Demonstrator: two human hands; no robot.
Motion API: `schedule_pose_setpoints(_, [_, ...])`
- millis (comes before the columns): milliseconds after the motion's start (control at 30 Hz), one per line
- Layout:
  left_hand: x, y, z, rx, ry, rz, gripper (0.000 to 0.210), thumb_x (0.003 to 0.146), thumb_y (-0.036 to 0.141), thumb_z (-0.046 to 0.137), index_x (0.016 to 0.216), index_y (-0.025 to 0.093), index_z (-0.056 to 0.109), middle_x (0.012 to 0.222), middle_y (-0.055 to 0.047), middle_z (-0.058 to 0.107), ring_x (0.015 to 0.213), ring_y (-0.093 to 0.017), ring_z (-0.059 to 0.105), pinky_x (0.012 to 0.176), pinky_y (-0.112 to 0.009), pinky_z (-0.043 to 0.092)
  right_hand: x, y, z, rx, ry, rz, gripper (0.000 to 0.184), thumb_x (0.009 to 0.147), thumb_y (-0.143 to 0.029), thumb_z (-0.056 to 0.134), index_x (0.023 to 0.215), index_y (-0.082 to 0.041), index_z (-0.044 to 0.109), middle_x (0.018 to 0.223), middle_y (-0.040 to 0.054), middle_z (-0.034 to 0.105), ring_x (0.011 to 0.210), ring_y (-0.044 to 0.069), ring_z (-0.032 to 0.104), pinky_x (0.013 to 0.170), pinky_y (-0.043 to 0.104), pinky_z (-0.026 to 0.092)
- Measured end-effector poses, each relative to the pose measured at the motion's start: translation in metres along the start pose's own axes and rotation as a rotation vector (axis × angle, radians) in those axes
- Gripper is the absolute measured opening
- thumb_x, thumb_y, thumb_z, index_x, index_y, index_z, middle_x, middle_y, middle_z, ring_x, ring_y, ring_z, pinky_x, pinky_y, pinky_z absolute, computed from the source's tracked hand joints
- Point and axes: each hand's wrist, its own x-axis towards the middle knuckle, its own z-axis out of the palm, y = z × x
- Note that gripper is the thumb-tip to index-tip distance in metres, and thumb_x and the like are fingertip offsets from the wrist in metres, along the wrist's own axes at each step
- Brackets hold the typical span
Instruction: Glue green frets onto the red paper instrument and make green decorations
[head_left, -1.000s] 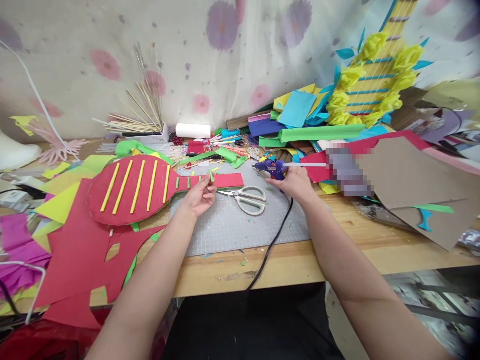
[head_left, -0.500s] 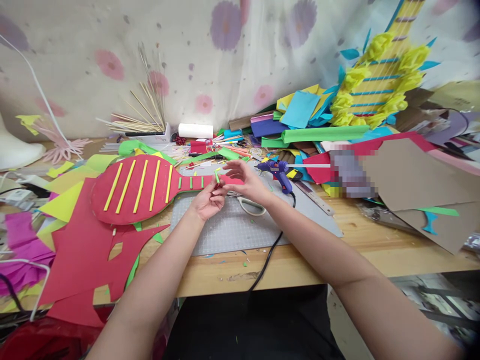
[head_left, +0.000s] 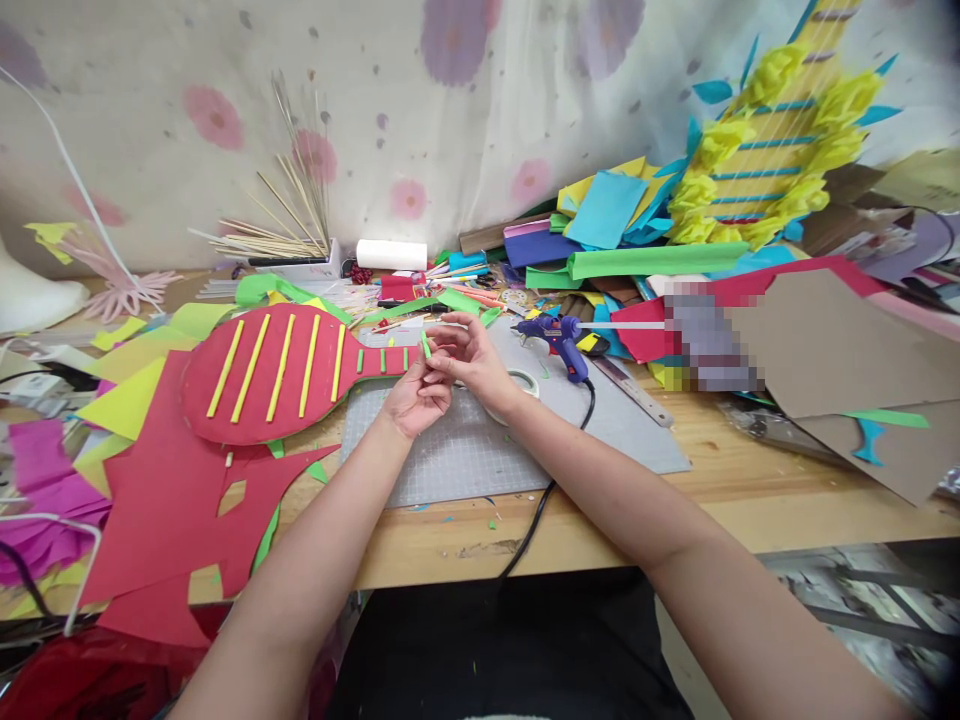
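On the red cutout (head_left: 298, 350), five yellow strips (head_left: 280, 368) are carried; at its neck, one green strip (head_left: 425, 343) is pinched by the left hand (head_left: 420, 397); the right hand (head_left: 478, 362)'s grip cannot be made out.

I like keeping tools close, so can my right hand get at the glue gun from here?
Probably yes: the glue gun lies close to your right hand, with nothing visible in the way. That hand is at the green strip, so it would likely leave that first.
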Motion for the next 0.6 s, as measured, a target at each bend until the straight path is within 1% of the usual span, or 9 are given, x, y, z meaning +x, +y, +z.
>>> schedule_pose_setpoints(133, [0.001, 0.001, 0.002, -0.021, -0.006, -0.02, 0.012, 0.086, 0.021, 0.052, 0.077, 0.016, 0.059, 0.06, 0.003, 0.048, 0.045, 0.001, 0.037, 0.033, -0.004, 0.022, 0.005, 0.002, 0.002, 0.002, 0.029, -0.026, 0.062, 0.061, -0.049, 0.072, 0.104, -0.028, 0.033, 0.115, 0.005, 0.057, 0.098, 0.017, 0.058, 0.085, 0.036, 0.052])
schedule_pose_setpoints(200, [0.0, 0.01, 0.004, 0.054, 0.027, -0.032, 0.018, 0.088, 0.026, 0.048, 0.078, 0.015, 0.058, 0.064, 0.001, 0.052, 0.047, 0.0, 0.04, 0.033, -0.006, 0.023, 0.012, 0.003, -0.008, -0.029, 0.077, -0.083, 0.059, 0.062, -0.047, 0.072, 0.1, -0.027, 0.032, 0.109, 0.004, 0.059, 0.093, 0.015, 0.059, 0.087, 0.036, 0.05])
schedule_pose_setpoints(267, [0.0, 0.025, 0.002, 0.219, 0.087, 0.006, 0.022, 0.089, 0.028, 0.046, 0.076, 0.014, 0.056, 0.068, -0.001, 0.055, 0.049, -0.002, 0.041, 0.034, -0.009, 0.024, 0.02, 0.002, -0.023, -0.113, 0.1, -0.14, 0.056, 0.063, -0.041, 0.072, 0.099, -0.026, 0.031, 0.101, 0.0025, 0.059, 0.087, 0.014, 0.06, 0.087, 0.035, 0.049])
schedule_pose_setpoints(300, [-0.001, 0.034, -0.001, 0.335, 0.138, 0.112, 0.021, 0.088, 0.028, 0.047, 0.074, 0.014, 0.055, 0.068, -0.001, 0.054, 0.048, -0.002, 0.04, 0.034, -0.011, 0.025, 0.023, 0.002, -0.032, -0.186, 0.078, -0.148, 0.056, 0.063, -0.037, 0.073, 0.099, -0.026, 0.032, 0.097, 0.0017, 0.059, 0.083, 0.013, 0.06, 0.085, 0.035, 0.05])
schedule_pose_setpoints(367, [-0.001, 0.053, -0.009, 0.642, 0.287, 0.496, 0.02, 0.085, 0.029, 0.053, 0.07, 0.016, 0.052, 0.066, 0.002, 0.052, 0.049, -0.003, 0.04, 0.039, -0.015, 0.029, 0.028, 0.0, -0.046, -0.381, -0.031, -0.125, 0.053, 0.063, -0.031, 0.071, 0.1, -0.025, 0.033, 0.093, 0.0007, 0.058, 0.076, 0.013, 0.061, 0.078, 0.034, 0.051])
schedule_pose_setpoints(433, [-0.002, 0.067, -0.02, 1.044, 0.423, 0.849, 0.016, 0.077, 0.029, 0.062, 0.073, 0.018, 0.051, 0.07, 0.003, 0.052, 0.059, -0.006, 0.047, 0.054, -0.019, 0.04, 0.03, -0.003, -0.052, -0.605, -0.16, -0.088, 0.05, 0.065, -0.024, 0.068, 0.103, -0.024, 0.034, 0.094, 0.0016, 0.057, 0.072, 0.013, 0.061, 0.07, 0.032, 0.051])
schedule_pose_setpoints(467, [-0.002, 0.071, -0.024, 1.295, 0.444, 0.936, 0.021, 0.07, 0.029, 0.07, 0.074, 0.019, 0.052, 0.075, 0.002, 0.054, 0.069, -0.01, 0.052, 0.064, -0.023, 0.043, 0.031, -0.005, -0.052, -0.715, -0.218, -0.078, 0.05, 0.066, -0.021, 0.066, 0.105, -0.023, 0.035, 0.096, 0.0027, 0.057, 0.072, 0.013, 0.061, 0.068, 0.03, 0.05])
schedule_pose_setpoints(533, [-0.002, 0.072, -0.032, 1.718, 0.396, 0.951, 0.039, 0.056, 0.03, 0.079, 0.084, 0.021, 0.054, 0.094, -0.003, 0.059, 0.094, -0.02, 0.055, 0.085, -0.034, 0.042, 0.033, -0.009, -0.045, -0.913, -0.309, -0.081, 0.05, 0.067, -0.016, 0.063, 0.108, -0.021, 0.035, 0.097, 0.0051, 0.059, 0.073, 0.014, 0.061, 0.066, 0.028, 0.048])
schedule_pose_setpoints(600, [-0.001, 0.066, -0.035, 2.001, 0.315, 0.867, 0.058, 0.05, 0.031, 0.082, 0.098, 0.021, 0.052, 0.111, -0.008, 0.058, 0.111, -0.028, 0.05, 0.097, -0.043, 0.034, 0.035, -0.013, -0.035, -1.061, -0.359, -0.098, 0.051, 0.068, -0.014, 0.061, 0.111, -0.019, 0.035, 0.096, 0.0067, 0.06, 0.074, 0.015, 0.06, 0.065, 0.027, 0.045])
